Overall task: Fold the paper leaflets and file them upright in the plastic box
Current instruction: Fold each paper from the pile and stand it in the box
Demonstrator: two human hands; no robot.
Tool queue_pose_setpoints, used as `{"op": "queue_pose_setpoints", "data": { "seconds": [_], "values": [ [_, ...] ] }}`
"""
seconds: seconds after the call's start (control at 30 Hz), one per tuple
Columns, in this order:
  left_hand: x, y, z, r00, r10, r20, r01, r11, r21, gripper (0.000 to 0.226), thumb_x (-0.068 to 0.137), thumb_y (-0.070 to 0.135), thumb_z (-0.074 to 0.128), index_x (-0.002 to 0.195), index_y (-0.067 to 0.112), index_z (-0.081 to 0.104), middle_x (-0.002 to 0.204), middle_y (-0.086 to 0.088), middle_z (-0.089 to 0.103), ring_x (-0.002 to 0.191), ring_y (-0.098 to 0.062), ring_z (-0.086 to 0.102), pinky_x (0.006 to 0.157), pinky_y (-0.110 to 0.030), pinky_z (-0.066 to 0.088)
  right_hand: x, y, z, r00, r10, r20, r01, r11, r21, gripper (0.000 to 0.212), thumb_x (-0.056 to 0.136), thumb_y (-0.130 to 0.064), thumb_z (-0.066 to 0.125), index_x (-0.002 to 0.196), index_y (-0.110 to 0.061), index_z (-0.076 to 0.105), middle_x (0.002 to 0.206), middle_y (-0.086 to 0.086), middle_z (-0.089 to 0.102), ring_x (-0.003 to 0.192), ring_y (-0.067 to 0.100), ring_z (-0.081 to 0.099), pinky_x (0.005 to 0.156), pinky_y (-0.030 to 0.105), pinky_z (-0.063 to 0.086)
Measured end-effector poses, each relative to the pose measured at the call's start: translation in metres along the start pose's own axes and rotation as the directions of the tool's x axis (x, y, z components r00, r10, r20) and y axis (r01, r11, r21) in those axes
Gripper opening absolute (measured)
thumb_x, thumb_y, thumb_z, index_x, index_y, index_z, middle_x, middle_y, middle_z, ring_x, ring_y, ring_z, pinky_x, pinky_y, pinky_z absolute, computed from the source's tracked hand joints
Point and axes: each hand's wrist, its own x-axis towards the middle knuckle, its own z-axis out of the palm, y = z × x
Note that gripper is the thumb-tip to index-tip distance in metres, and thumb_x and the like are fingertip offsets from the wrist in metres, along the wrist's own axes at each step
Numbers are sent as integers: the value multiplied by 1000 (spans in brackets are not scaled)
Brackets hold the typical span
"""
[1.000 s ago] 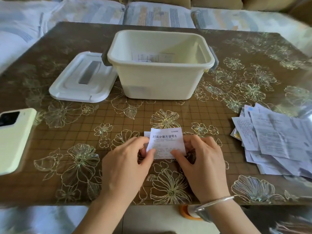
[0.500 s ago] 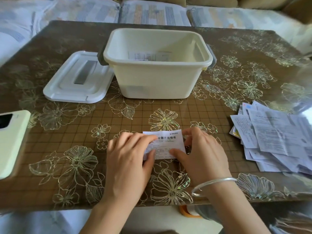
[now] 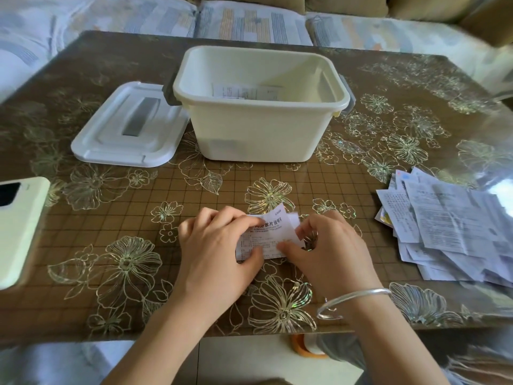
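A small white printed leaflet (image 3: 270,234) lies on the table near the front edge, its top right part lifted and curling. My left hand (image 3: 219,245) covers its left half, fingers curled over the top edge and thumb on the paper. My right hand (image 3: 330,245) pinches its right edge between thumb and fingers. Behind them stands the cream plastic box (image 3: 261,107), open, with folded leaflets (image 3: 247,91) upright against its far wall. A loose pile of unfolded leaflets (image 3: 449,226) lies at the right.
The box's white lid (image 3: 130,126) lies flat left of the box. A pale phone (image 3: 19,226) rests at the table's left edge. The brown flowered table (image 3: 111,245) ends just below my wrists. A sofa runs along the far side.
The leaflet, flat under both hands before, now has its right part lifted and bent. My left hand has slid further over its left half.
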Motion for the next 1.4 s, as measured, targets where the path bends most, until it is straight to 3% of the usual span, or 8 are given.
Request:
{"op": "queue_pose_setpoints", "data": {
  "seconds": [0.2, 0.47, 0.67, 0.77, 0.9, 1.1, 1.27, 1.4],
  "values": [
    [2, -2, 2, 1000, 3, 19, -3, 1000, -11, 48, 74, 62, 45, 115, 45, 62, 103, 25, 54, 99, -10, 43, 78, -29, 17, -4, 4, 3, 997, 39, -67, -8, 914, 405, 18, 75, -35, 76, 74, -26, 61, 82, -11, 67, 60, 4, 64, 64, 32, 54],
    [5, 0, 2, 999, 12, 46, -12, 1000, 2, 53, 69, 68, 44, 115, 47, 62, 99, 24, 52, 96, -9, 41, 73, -28, 13, -6, 16, 5, 1000, 18, -18, 2, 631, 776, 10, 91, -11, 59, 100, -12, 62, 74, 2, 74, 65, 17, 72, 59, 27, 58],
    [6, -1, 2, 999, 34, 32, -34, 999, 10, 48, 67, 68, 44, 92, 33, 66, 97, 17, 56, 94, -15, 45, 74, -33, 19, -13, 22, 15, 885, -425, -193, 466, 799, 380, 23, 91, -7, 57, 107, -18, 69, 101, -15, 71, 96, -4, 65, 83, 18, 53],
    [7, -3, 2, 998, 36, 53, -36, 999, 5, 48, 65, 67, 44, 90, 32, 66, 98, 19, 57, 95, -15, 45, 73, -32, 17, -15, 26, 23, 788, -579, -208, 614, 760, 211, 32, 90, -13, 48, 115, -18, 68, 118, -12, 66, 115, -3, 56, 96, 25, 49],
    [13, -12, -6, 987, 21, 162, -14, 999, -40, 59, 64, 74, 43, 108, 39, 62, 104, 27, 51, 103, -6, 41, 78, -29, 17, -12, 31, 25, 716, -674, -182, 698, 698, 158, 36, 89, -6, 48, 120, -15, 65, 125, -10, 62, 122, -2, 51, 102, 33, 45],
    [20, -29, -35, 911, -4, 413, 143, 941, -306, 61, 74, 35, 65, 129, 54, 48, 103, 36, 50, 112, 9, 43, 106, -31, 33, -11, 34, 29, 645, -757, -103, 763, 645, 41, 46, 81, 1, 58, 123, -15, 62, 129, -9, 60, 131, 5, 44, 105, 37, 41],
    [30, -33, -43, 880, 52, 471, 147, 916, -374, 53, 86, 12, 56, 128, 45, 56, 105, 29, 64, 108, 17, 50, 85, -5, 34, -10, 35, 30, 635, -771, -58, 771, 636, -10, 49, 79, 0, 57, 125, -16, 60, 131, -9, 59, 136, 8, 38, 109, 40, 37],
    [30, -33, -38, 917, 57, 396, 99, 927, -362, 42, 88, 22, 66, 125, 43, 59, 103, 24, 67, 103, 12, 54, 75, 2, 32, -10, 36, 32, 632, -773, -55, 774, 633, 9, 47, 84, -5, 52, 129, -16, 58, 135, -9, 55, 134, 6, 41, 106, 39, 40]
  ]
}}
